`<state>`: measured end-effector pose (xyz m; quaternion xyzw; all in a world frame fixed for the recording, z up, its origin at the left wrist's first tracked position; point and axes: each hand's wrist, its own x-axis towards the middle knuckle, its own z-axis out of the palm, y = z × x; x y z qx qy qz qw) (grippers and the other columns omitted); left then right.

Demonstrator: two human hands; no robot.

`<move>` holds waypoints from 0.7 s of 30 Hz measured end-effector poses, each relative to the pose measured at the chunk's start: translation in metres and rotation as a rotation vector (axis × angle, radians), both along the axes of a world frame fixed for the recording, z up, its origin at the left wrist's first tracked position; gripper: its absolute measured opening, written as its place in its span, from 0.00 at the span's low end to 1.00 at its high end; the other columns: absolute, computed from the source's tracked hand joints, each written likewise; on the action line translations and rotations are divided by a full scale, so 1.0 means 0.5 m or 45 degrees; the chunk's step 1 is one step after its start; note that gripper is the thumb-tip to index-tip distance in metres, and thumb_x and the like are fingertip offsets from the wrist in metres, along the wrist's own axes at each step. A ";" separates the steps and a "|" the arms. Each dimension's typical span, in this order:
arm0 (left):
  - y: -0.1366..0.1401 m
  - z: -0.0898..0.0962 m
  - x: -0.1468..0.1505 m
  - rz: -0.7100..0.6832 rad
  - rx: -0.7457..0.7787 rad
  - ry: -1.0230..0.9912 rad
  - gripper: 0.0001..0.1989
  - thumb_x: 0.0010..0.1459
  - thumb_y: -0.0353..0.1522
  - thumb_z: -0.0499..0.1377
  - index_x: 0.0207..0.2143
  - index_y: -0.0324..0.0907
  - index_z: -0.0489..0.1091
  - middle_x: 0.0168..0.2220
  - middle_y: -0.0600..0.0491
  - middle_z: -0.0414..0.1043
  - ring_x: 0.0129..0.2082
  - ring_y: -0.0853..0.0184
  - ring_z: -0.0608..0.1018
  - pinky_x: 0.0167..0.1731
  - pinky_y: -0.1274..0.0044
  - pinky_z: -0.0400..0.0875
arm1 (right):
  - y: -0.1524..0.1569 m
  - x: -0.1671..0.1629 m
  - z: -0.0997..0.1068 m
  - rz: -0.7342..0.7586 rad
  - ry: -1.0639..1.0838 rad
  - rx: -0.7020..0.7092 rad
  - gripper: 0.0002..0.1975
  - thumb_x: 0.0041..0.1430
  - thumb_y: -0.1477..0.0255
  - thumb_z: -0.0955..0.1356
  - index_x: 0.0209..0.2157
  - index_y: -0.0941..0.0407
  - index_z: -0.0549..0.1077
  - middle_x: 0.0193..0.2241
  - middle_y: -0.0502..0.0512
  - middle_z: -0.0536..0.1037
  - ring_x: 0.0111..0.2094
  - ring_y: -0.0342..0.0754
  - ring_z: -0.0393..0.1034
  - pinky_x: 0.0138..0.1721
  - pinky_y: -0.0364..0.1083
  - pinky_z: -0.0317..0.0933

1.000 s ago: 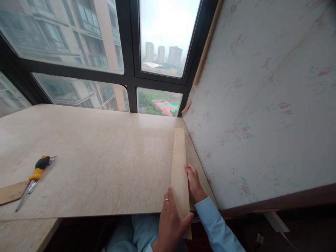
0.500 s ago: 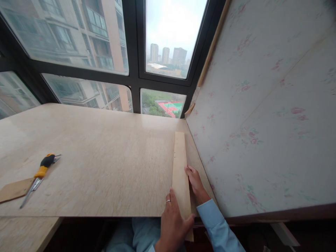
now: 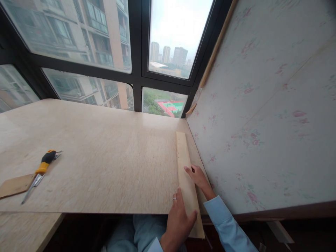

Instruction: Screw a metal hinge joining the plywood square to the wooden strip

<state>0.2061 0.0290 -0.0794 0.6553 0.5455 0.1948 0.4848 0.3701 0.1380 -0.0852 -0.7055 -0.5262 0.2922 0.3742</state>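
Observation:
A long, pale wooden board [image 3: 183, 159] lies on the stone-look ledge beside the papered wall, its near end sticking out past the front edge. Small dark holes show along its left side. My left hand [image 3: 181, 213], with a ring on one finger, grips the near part across its width, fingers on the left edge and thumb on the right. Farther up, my right hand [image 3: 196, 175] holds the right edge, thumb on top and the other fingers partly hidden at the side. To the left lies a screwdriver [image 3: 43, 166] with a yellow and black handle.
The ledge [image 3: 105, 157] runs up to dark-framed windows [image 3: 138, 78]. A flowered wall [image 3: 249, 122] bounds it on the right, with peeling trim [image 3: 191, 109] in the corner. A thin wooden piece [image 3: 15, 185] lies under the screwdriver tip at the left.
The near end of the board has swung to the right, and both hands have moved right with it. The view has shifted slightly. The screwdriver stays in place on the ledge.

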 end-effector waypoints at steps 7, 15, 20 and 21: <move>-0.008 0.007 0.006 -0.136 0.108 0.016 0.43 0.54 0.33 0.53 0.67 0.20 0.45 0.66 0.29 0.49 0.66 0.47 0.57 0.62 0.62 0.56 | -0.005 -0.024 0.003 -0.047 -0.544 -0.104 0.31 0.48 0.54 0.71 0.48 0.60 0.71 0.48 0.67 0.73 0.52 0.61 0.66 0.52 0.52 0.58; 0.002 0.000 -0.014 -0.302 0.113 -0.009 0.41 0.53 0.34 0.54 0.67 0.24 0.48 0.67 0.33 0.49 0.66 0.53 0.58 0.64 0.67 0.53 | 0.003 -0.061 0.034 -0.034 -1.038 -0.285 0.23 0.51 0.62 0.68 0.45 0.64 0.72 0.44 0.72 0.74 0.47 0.62 0.69 0.48 0.50 0.58; 0.007 0.002 -0.048 -0.311 0.151 -0.077 0.39 0.53 0.34 0.54 0.65 0.25 0.54 0.66 0.34 0.53 0.66 0.53 0.58 0.65 0.65 0.53 | -0.002 -0.078 0.039 -0.059 -1.127 -0.302 0.23 0.53 0.63 0.68 0.45 0.65 0.72 0.43 0.73 0.74 0.47 0.62 0.68 0.47 0.50 0.59; 0.011 0.002 -0.058 -0.291 0.164 -0.093 0.38 0.53 0.34 0.55 0.65 0.26 0.56 0.65 0.35 0.54 0.66 0.53 0.58 0.65 0.65 0.53 | -0.004 -0.080 0.039 -0.060 -1.122 -0.288 0.23 0.53 0.63 0.68 0.45 0.65 0.72 0.43 0.74 0.73 0.47 0.63 0.68 0.47 0.51 0.58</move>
